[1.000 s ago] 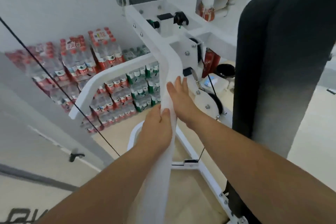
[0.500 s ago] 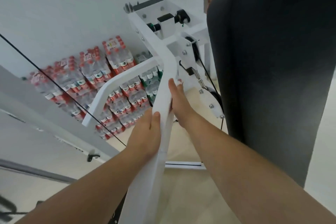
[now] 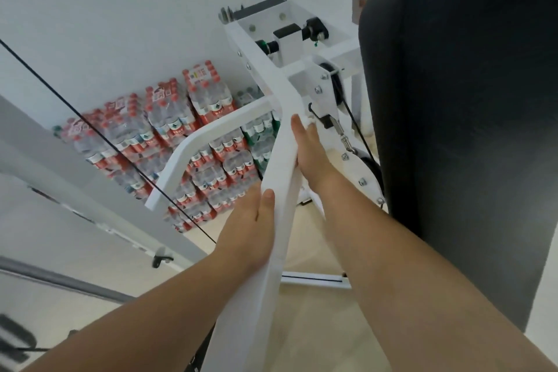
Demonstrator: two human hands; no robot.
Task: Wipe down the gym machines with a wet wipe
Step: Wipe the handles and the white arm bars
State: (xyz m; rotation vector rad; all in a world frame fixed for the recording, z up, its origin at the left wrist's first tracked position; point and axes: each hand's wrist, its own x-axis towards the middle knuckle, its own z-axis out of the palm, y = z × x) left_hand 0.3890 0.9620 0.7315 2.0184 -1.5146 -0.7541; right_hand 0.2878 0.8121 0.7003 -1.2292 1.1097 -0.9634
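A white gym machine frame runs up the middle, its main bar [image 3: 282,166] slanting from the bottom centre to a pulley housing [image 3: 290,39] at the top. My left hand [image 3: 247,226] grips the bar's left side, thumb on its front face. My right hand [image 3: 309,148] lies flat against the bar's right side, fingers straight and pointing up. A bit of white wet wipe [image 3: 310,122] shows at its fingertips; the remainder is hidden under the hand.
A large black back pad [image 3: 459,130] fills the right. A black cable [image 3: 114,142] crosses the left. Shrink-wrapped packs of water bottles [image 3: 169,136] are stacked against the white wall. A pulley plate [image 3: 359,172] and cable sit right of the bar. Beige floor lies below.
My view has swung left and closer, so the black pad fills more of the right. My right hand has slid slightly along the bar's right side; my left hand keeps its grip.
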